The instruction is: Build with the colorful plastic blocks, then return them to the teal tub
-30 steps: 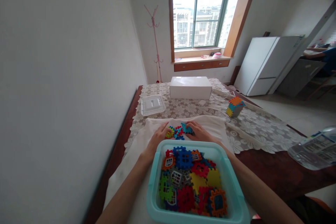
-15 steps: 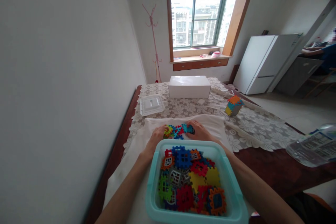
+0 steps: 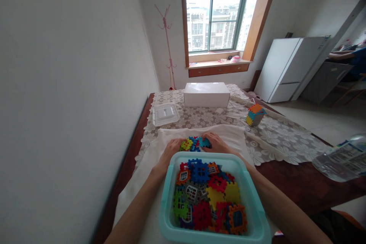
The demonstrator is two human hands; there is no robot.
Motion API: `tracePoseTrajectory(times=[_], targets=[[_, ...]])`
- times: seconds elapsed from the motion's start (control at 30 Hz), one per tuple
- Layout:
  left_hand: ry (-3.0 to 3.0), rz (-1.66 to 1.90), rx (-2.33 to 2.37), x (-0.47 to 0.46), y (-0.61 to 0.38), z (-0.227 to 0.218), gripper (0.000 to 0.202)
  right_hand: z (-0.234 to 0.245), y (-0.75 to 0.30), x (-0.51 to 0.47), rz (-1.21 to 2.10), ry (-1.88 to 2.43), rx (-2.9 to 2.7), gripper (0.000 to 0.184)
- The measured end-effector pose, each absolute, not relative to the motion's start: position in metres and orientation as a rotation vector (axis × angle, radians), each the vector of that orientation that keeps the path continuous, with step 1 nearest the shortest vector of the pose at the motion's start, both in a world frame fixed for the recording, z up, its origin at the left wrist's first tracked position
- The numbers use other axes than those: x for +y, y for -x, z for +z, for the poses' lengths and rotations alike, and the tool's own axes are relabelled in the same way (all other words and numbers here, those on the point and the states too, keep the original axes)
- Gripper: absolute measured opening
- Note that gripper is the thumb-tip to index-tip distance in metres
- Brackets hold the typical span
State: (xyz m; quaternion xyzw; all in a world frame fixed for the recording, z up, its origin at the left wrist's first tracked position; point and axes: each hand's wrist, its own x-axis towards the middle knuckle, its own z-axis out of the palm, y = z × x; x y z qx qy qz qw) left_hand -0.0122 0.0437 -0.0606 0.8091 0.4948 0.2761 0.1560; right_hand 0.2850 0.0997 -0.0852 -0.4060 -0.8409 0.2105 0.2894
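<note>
A small cluster of interlocking plastic building pieces (image 3: pixel 195 143) lies on the white cloth, just beyond the turquoise tub (image 3: pixel 165 198). My left hand (image 3: pixel 173 147) curls against the left side of the cluster, its fingers at a yellow-green square piece (image 3: pixel 187 144). From the right, my right hand (image 3: pixel 216 143) has its fingers bent round a teal piece (image 3: pixel 204 142). Red and blue pieces sit between the hands. Inside the tub are many more notched pieces in blue, red, yellow, green, orange and grey. The tub's far rim hides the near side of the cluster.
A clear lid (image 3: pixel 166 114) and a white box (image 3: pixel 206 94) stand farther back on the lace tablecloth (image 3: pixel 197 116). To the right are an assembled block cube (image 3: pixel 254 115) and a large clear plastic bottle (image 3: pixel 340 160). A person (image 3: pixel 356 61) is at the far right.
Both hands have shifted slightly left or inward, and the pieces between them are packed closer together. The yellow-green piece shows more clearly now. The tub has barely moved.
</note>
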Motion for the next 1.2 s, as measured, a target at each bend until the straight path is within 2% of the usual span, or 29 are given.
tracePoseTrajectory(times=[0.37,0.57,0.77,1.07,1.2], targets=[[-2.262,0.806,1.406,0.047,0.014,-0.064,0.040,-0.081,-0.290,0.099,0.695,0.947,-2.257,0.029],[-2.209,0.843,1.365,0.047,0.013,-0.061,0.047,-0.072,-0.289,0.090,0.760,0.934,-2.245,0.033],[-2.209,0.838,1.349,0.046,0.011,-0.055,0.043,-0.063,-0.287,0.079,0.832,0.847,-2.260,0.039],[-2.138,0.773,1.377,0.031,0.006,-0.035,0.055,-0.064,-0.286,0.079,0.838,0.855,-2.302,0.042],[-2.149,0.742,1.407,0.028,0.003,-0.028,0.046,-0.061,-0.290,0.075,0.848,0.804,-2.337,0.045]])
